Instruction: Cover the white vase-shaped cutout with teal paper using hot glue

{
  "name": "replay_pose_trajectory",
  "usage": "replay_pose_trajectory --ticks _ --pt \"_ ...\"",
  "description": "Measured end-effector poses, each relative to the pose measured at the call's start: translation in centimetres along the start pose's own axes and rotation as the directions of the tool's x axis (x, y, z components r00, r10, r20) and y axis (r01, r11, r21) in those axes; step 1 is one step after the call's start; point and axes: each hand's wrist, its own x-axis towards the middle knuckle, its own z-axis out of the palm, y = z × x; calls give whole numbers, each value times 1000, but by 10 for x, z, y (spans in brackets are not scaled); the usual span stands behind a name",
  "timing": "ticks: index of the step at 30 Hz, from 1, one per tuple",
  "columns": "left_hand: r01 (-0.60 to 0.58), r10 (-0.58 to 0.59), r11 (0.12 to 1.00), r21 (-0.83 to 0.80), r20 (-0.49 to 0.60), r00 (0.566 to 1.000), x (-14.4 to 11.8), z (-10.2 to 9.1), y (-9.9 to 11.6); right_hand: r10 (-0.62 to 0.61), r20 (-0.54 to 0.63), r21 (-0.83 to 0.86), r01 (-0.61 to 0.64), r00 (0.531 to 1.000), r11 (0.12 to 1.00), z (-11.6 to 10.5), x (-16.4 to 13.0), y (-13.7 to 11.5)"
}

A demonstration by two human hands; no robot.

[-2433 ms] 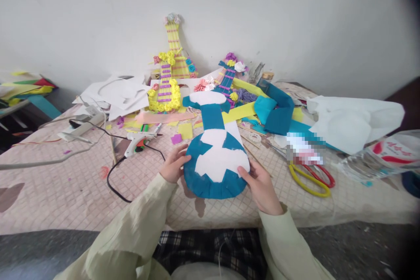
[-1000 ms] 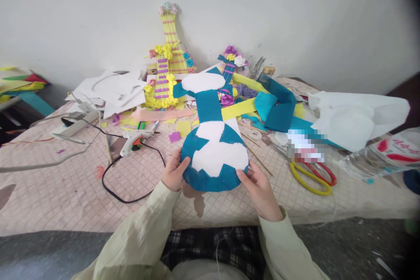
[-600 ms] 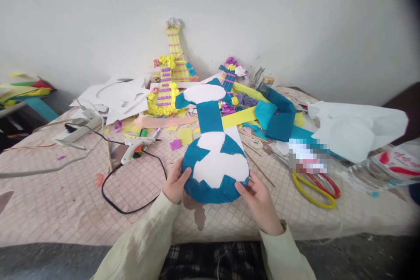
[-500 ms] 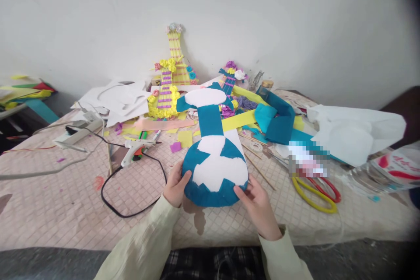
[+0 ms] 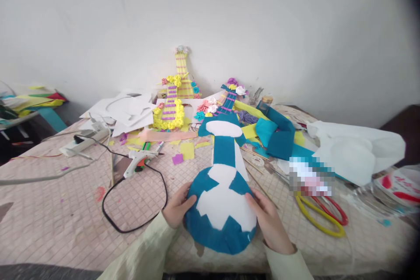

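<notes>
Three guitar crafts, one glue gun, perhaps two scissors.

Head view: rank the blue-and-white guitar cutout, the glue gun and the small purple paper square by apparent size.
1. blue-and-white guitar cutout, held by the left hand and right hand; it is nearest the camera, which inflates it.
2. glue gun.
3. purple paper square, clearly smallest.

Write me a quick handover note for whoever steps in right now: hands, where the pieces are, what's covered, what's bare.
Left hand grips the left edge of the guitar cutout; right hand grips its right edge.
Cutout lies at the table's near edge, neck pointing away.
Done: teal patches cover the rim, neck and parts of the body.
Left: white areas show on the body and head.
Glue gun lies to the left, scissors to the right.
</notes>
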Motion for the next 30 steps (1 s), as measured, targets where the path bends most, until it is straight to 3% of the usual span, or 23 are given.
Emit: replay_pose_trajectory --ticks 3,8,10,11,12,13,15,17,19,23,26,30 --pt "66 -68 997 30 60 996 -6 -2 5 30 27 -18 -30 999 999 -3 -5 -3" --pt "221 -221 968 119 -11 975 -7 -11 29 86 97 -124 -74 992 990 -14 -19 -2" --pt "134 -121 970 201 -78 990 -1 -14 40 95 84 -227 -74 992 971 -24 -19 -5" --pt "37 5 958 285 -146 989 3 -16 45 89 74 -283 -64 993 957 -30 -18 -8" --pt "-72 170 911 405 -210 963 8 -17 50 76 70 -339 -48 995 940 -36 -15 -13" --pt "-177 358 819 546 -245 901 14 -18 55 58 65 -393 -28 996 919 -42 -12 -18" --pt "-312 603 559 768 -118 789 27 -21 65 29 91 -484 18 995 875 -53 -4 -32" --pt "-387 622 362 848 90 778 40 -25 73 34 152 -540 54 988 840 -61 5 -47" --pt "-453 584 296 841 216 783 52 -28 77 56 213 -577 79 975 813 -67 13 -60" --pt "-519 569 392 759 243 785 67 -32 73 86 290 -626 121 953 770 -77 26 -76" --pt "-464 522 544 699 151 840 74 -30 67 135 359 -616 126 923 778 -80 33 -84" --pt "-317 394 717 621 13 919 78 -29 64 180 336 -601 64 925 797 -77 45 -98"
